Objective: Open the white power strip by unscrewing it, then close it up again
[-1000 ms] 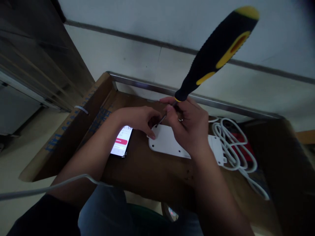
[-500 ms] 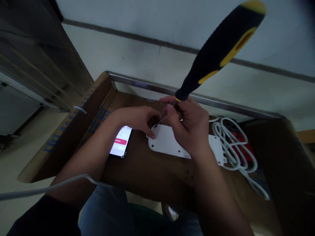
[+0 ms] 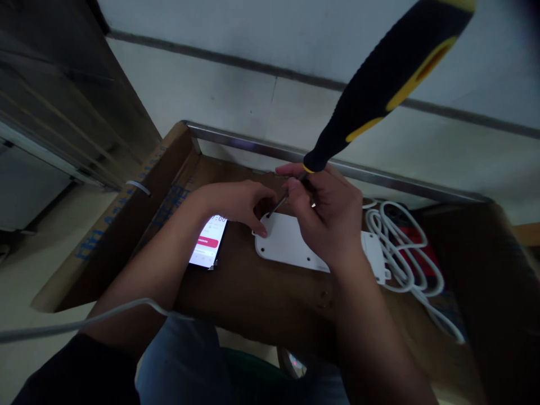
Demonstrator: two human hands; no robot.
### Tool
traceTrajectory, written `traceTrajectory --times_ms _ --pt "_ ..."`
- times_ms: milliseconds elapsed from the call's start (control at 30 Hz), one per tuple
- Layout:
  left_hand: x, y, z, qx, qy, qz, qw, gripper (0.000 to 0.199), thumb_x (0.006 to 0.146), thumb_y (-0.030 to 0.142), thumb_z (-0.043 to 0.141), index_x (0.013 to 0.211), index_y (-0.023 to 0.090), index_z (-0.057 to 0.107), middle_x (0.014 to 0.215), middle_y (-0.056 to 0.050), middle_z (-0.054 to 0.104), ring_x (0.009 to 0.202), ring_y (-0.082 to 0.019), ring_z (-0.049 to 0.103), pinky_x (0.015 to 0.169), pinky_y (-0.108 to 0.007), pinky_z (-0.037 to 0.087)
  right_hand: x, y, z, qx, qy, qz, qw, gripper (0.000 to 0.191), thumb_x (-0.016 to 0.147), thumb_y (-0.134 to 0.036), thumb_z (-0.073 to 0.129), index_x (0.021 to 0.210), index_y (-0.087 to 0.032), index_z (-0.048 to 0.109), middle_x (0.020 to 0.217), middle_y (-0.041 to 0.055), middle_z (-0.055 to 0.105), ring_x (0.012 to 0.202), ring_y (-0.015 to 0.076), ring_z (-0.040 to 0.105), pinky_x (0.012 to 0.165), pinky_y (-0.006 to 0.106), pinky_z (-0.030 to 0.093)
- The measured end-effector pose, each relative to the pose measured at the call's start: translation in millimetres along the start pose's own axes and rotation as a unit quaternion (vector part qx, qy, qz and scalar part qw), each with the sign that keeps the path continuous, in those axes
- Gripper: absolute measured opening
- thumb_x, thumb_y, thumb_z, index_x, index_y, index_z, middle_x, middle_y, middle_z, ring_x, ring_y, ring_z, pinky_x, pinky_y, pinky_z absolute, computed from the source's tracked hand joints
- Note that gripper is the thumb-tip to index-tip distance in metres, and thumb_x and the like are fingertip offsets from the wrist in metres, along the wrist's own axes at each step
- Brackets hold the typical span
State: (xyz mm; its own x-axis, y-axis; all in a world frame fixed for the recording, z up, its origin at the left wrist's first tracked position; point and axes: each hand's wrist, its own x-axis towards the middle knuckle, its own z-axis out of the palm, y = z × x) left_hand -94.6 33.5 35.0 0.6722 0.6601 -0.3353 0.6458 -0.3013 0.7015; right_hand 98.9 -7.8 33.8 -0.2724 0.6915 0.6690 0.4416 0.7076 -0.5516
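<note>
A white power strip (image 3: pixel 283 239) lies underside up on the brown cardboard, with small dark screw holes along its edges. My left hand (image 3: pixel 241 201) holds its left end, thumb pressed on the near face. In my right hand (image 3: pixel 331 222) is the shaft of a screwdriver (image 3: pixel 371 95) with a thick black and yellow handle, tilted up to the right. Its tip meets the hole at the strip's upper left corner; whether a screw sits there I cannot tell. My right hand covers the middle of the strip. Several tiny screws (image 3: pixel 324 299) lie on the cardboard nearer me.
A lit phone (image 3: pixel 206 247) lies beside my left forearm. Coiled white cord (image 3: pixel 407 253) rests at the right, over something red and black. Cardboard walls (image 3: pixel 113 219) and a metal rail (image 3: pixel 248 147) border the surface. Another pale cable (image 3: pixel 84 326) crosses my left forearm.
The screwdriver handle has shifted slightly right and up in view. Both hands keep their hold, and the tip stays at the same corner hole.
</note>
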Motion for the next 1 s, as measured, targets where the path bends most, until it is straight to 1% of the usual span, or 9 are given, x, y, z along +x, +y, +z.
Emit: traceTrajectory --times_ms 167,333,400,533,633,700,767,900,1000 --pt "-0.4 -2.9 -0.7 0.000 0.002 0.008 1.000 0.033 0.072 0.034 0.087 0.090 0.016 0.066 0.081 -0.001 0.071 0.073 -0.015 0.065 0.066 -0.027 0.046 0.0 -0.3 -1.0 -0.011 0.009 -0.009 1.000 0.018 0.100 -0.018 0.056 0.102 -0.022 0.074 0.106 0.0060 0.079 0.079 0.0142 0.069 0.066 0.028 0.056" --pt "-7.0 -10.2 -7.0 -0.051 0.010 0.041 0.998 0.037 0.080 0.029 0.080 0.113 0.016 0.071 0.095 -0.004 0.078 0.085 -0.017 0.072 0.074 -0.026 0.051 0.3 -0.7 -1.8 -0.011 0.027 -0.006 1.000 0.018 0.101 -0.019 0.056 0.103 -0.022 0.074 0.104 0.0050 0.079 0.078 0.0138 0.069 0.068 0.029 0.056" --pt "-9.5 -11.9 -9.5 -0.069 0.018 0.052 0.996 0.036 0.084 0.026 0.075 0.118 0.016 0.072 0.100 -0.005 0.080 0.090 -0.018 0.073 0.077 -0.025 0.052 0.4 -0.7 -1.6 -0.006 0.032 -0.010 0.999 0.018 0.101 -0.019 0.055 0.102 -0.021 0.073 0.103 0.0052 0.079 0.079 0.0131 0.070 0.070 0.028 0.056" --pt "-9.3 -10.4 -10.8 -0.047 0.084 0.083 0.992 0.030 0.087 0.018 0.065 0.115 0.014 0.076 0.106 -0.007 0.080 0.095 -0.018 0.072 0.082 -0.026 0.053 0.0 0.1 -0.2 -0.005 0.017 -0.017 1.000 0.019 0.101 -0.018 0.055 0.105 -0.020 0.073 0.104 0.0065 0.078 0.084 0.0142 0.070 0.073 0.028 0.057" --pt "-7.2 -6.5 -10.1 -0.034 0.141 0.093 0.985 0.032 0.087 0.014 0.060 0.114 0.013 0.077 0.104 -0.006 0.081 0.094 -0.018 0.071 0.085 -0.028 0.054 -0.2 1.3 0.8 -0.016 0.004 -0.016 1.000 0.018 0.101 -0.020 0.055 0.102 -0.021 0.073 0.094 0.0054 0.075 0.079 0.0156 0.067 0.067 0.030 0.054" --pt "-6.9 -4.3 -10.2 -0.049 0.161 0.099 0.981 0.033 0.087 0.013 0.059 0.114 0.013 0.078 0.105 -0.005 0.081 0.097 -0.018 0.072 0.088 -0.028 0.055 0.0 2.0 1.0 -0.026 0.000 -0.016 1.000 0.018 0.101 -0.021 0.055 0.098 -0.022 0.072 0.091 0.0054 0.074 0.075 0.0157 0.065 0.063 0.030 0.052" --pt "-7.9 -3.1 -10.8 -0.081 0.159 0.116 0.977 0.032 0.087 0.013 0.060 0.113 0.014 0.078 0.104 -0.004 0.081 0.098 -0.018 0.073 0.089 -0.028 0.056 0.3 2.4 0.9 -0.031 -0.002 -0.018 0.999 0.017 0.100 -0.022 0.055 0.096 -0.022 0.072 0.093 0.0060 0.074 0.074 0.0155 0.063 0.062 0.030 0.050" --pt "-11.4 -1.8 -11.7 -0.153 0.106 0.163 0.969 0.022 0.085 0.018 0.070 0.104 0.016 0.080 0.099 -0.004 0.081 0.093 -0.017 0.074 0.087 -0.027 0.058 1.4 1.9 -0.5 -0.025 -0.007 -0.018 1.000 0.020 0.100 -0.023 0.056 0.107 -0.022 0.074 0.100 0.0073 0.074 0.077 0.0148 0.066 0.066 0.031 0.055" --pt "-11.7 -0.4 -10.8 -0.195 0.084 0.167 0.963 0.014 0.083 0.021 0.076 0.095 0.015 0.080 0.092 -0.004 0.079 0.086 -0.015 0.073 0.082 -0.026 0.058 2.0 0.6 -1.4 -0.013 -0.002 -0.011 1.000 0.018 0.098 -0.023 0.060 0.110 -0.022 0.074 0.096 0.0048 0.072 0.076 0.0130 0.066 0.069 0.030 0.057"
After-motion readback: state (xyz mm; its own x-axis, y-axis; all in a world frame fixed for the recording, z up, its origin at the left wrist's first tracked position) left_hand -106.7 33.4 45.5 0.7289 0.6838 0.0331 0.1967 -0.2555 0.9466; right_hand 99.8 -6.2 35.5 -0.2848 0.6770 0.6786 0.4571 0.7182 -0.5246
